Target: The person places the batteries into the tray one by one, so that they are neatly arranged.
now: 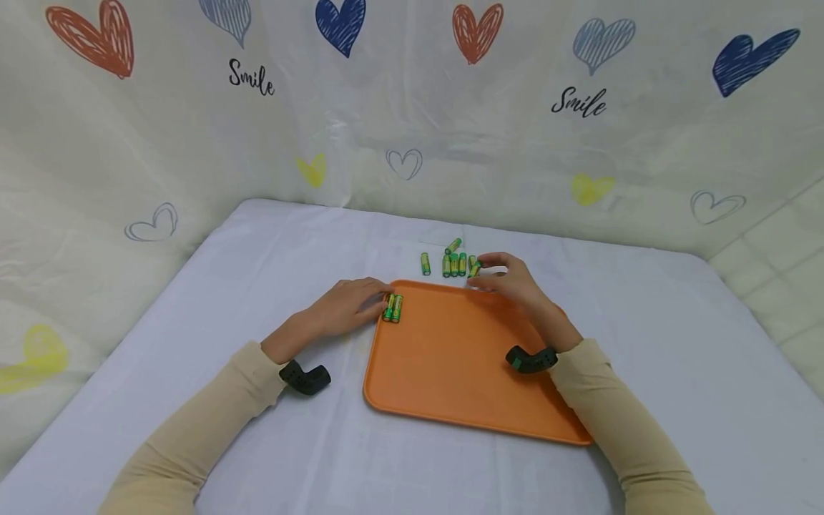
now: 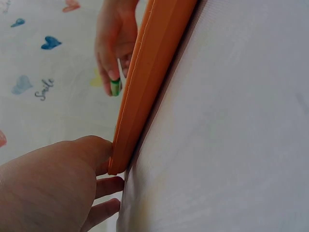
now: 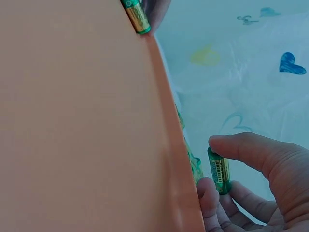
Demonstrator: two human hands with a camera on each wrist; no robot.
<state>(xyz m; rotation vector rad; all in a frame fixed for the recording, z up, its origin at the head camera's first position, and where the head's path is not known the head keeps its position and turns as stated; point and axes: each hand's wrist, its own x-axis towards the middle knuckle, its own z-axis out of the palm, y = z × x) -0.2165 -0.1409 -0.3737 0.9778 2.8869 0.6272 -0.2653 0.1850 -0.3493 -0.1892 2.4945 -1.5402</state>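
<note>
In the head view my left hand (image 1: 344, 306) rests at the far left corner of an orange tray (image 1: 463, 357), fingers fairly straight. Its fingertips are right beside two green-and-gold batteries (image 1: 396, 309) lying side by side on the tray. My right hand (image 1: 511, 280) reaches past the tray's far rim. Between its thumb and fingers it pinches a battery (image 3: 219, 171) by the two ends, seen in the right wrist view. Several more batteries (image 1: 454, 265) lie on the cloth just beyond the tray, next to that hand.
A white cloth (image 1: 257, 429) covers the table. Behind it hangs a pale curtain (image 1: 412, 107) printed with hearts and the word Smile. One battery (image 1: 425, 263) lies apart on the left of the group. A black device (image 1: 305, 378) sits on my left wrist, another (image 1: 531, 359) on my right.
</note>
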